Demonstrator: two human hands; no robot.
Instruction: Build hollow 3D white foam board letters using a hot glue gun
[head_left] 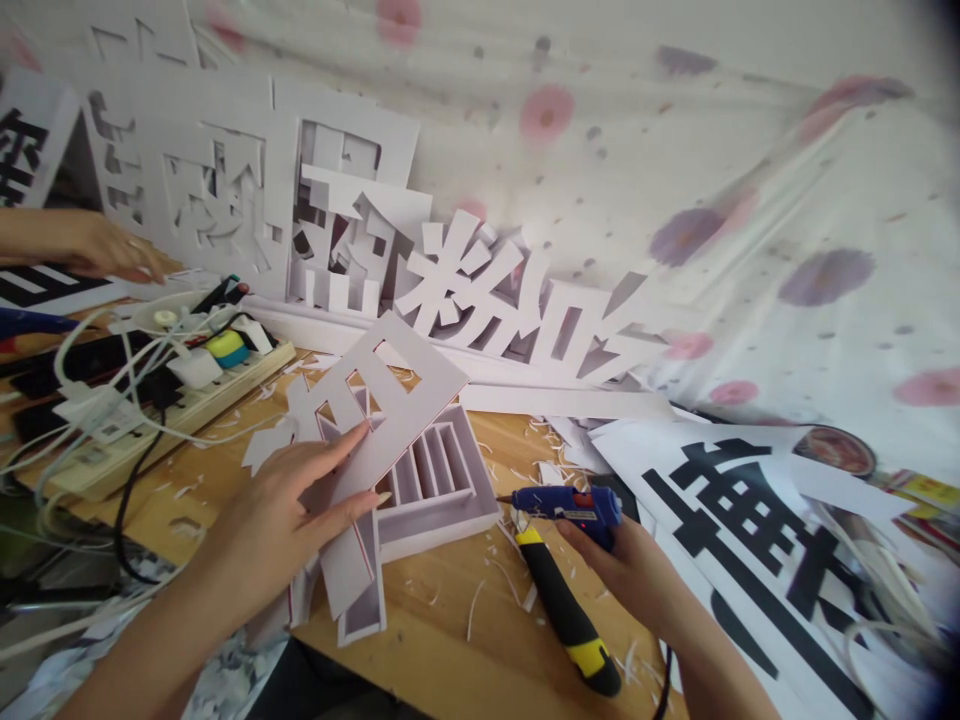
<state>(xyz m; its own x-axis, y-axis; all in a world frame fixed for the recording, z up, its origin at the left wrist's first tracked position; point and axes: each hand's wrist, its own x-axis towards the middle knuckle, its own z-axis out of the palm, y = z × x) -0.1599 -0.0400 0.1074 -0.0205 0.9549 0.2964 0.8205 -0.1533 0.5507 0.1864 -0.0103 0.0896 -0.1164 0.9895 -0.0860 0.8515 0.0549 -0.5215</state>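
My left hand (315, 500) grips a flat white foam-board character (420, 375) between thumb and fingers, tilted above other white parts. Below and behind it lies a white box-like foam-board character (442, 535) with upright walls and several narrow slots facing up. My right hand (622, 560) is wrapped round a blue hot glue gun (574, 505). Its nozzle points left, close to the box-like character's right corner. A black-and-yellow handled tool (562, 610) lies on the table under the glue gun; its far end is partly hidden.
A power strip (187, 410) with tangled cables lies at the left. Cut-out white characters (480, 285) lean against the flowered curtain (675, 150). Printed sheets (750, 540) cover the right side. White scraps litter the wooden table (442, 640). Another person's hand (97, 245) reaches in at far left.
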